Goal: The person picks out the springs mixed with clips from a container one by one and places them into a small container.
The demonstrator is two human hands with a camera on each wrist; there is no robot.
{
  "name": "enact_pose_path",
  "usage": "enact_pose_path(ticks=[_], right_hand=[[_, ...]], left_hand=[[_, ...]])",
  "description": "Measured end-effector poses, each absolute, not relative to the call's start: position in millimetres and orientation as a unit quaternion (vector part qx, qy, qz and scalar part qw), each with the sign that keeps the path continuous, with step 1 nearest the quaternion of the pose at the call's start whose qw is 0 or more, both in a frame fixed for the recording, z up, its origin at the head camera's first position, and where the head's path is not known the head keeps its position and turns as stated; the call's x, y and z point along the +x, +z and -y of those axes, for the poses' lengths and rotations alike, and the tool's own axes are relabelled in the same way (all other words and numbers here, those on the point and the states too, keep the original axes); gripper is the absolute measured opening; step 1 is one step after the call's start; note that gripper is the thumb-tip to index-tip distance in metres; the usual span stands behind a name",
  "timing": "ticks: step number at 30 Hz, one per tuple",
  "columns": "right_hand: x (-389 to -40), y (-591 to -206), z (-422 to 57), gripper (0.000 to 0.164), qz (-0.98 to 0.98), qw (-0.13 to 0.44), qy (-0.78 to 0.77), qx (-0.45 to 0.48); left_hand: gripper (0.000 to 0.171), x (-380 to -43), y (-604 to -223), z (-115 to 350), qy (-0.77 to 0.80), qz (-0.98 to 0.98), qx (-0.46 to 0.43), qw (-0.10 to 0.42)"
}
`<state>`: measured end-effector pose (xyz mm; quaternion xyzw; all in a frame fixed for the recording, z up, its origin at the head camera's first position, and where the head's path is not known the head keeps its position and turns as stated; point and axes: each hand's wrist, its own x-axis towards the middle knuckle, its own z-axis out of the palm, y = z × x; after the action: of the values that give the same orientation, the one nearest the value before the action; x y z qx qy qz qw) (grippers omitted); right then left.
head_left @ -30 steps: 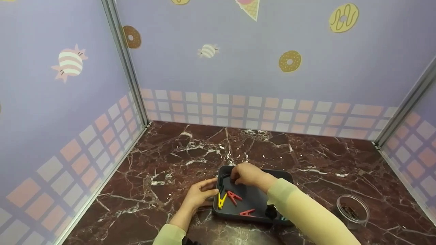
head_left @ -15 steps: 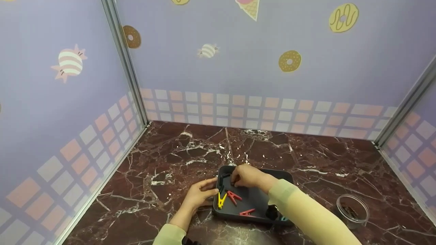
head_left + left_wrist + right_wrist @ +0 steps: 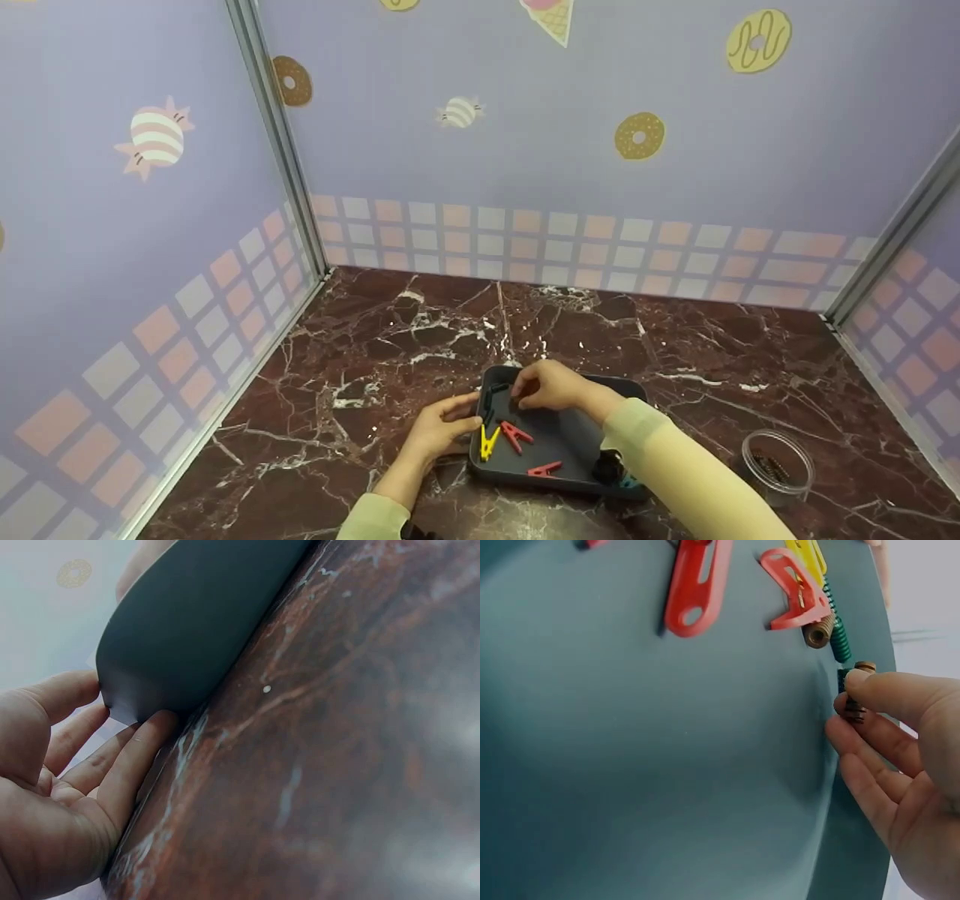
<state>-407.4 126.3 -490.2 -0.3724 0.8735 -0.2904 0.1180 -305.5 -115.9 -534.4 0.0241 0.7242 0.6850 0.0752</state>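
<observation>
The head camera looks forward and down from above at a red-brown marble tabletop (image 3: 600,330) enclosed by lilac panels, with a dark grey rectangular plastic tray (image 3: 562,439) near the bottom of the frame. The left wrist camera sits very low beside the tray's outer wall (image 3: 187,622), almost at table level. The right wrist camera looks from very close onto the tray's floor (image 3: 645,765). All three views share this tray.
</observation>
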Motion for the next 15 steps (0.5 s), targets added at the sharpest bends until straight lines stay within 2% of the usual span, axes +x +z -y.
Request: enact_pose_path(ticks=[6,15], right_hand=[[-403.3,-478.9,-138.7,0.012,-0.862,0.12,-0.323,-0.373],[-390.7,-453.0,-159.9,0.013,-0.85,0.092,-0.369,-0.364]], left_hand=[[0.052,-306.3,-535.7,115.5,0.663,-0.745,0.034,0.062],[0.053,-306.2,-535.4,115.9,0.679,-0.73,0.02,0.074]])
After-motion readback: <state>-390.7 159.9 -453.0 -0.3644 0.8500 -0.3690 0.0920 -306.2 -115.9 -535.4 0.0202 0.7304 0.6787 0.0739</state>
